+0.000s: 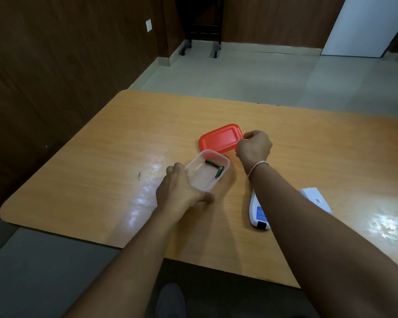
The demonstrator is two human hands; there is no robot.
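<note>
Gripping the clear container (203,181) with your left hand (179,191), you have two batteries (210,163) already inside; your right hand (254,146) pinches the edge of the red lid (218,138) just beyond it, not yet fitted. A white handheld device (256,211) lies under your right forearm on the glossy wooden table (90,180); pale floor tiles (239,72), dark panelled walls (55,65) beyond.

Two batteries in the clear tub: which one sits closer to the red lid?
The far battery, lying crosswise by the tub wall nearest the red lid. The other battery runs along the right wall, toward the person.
</note>
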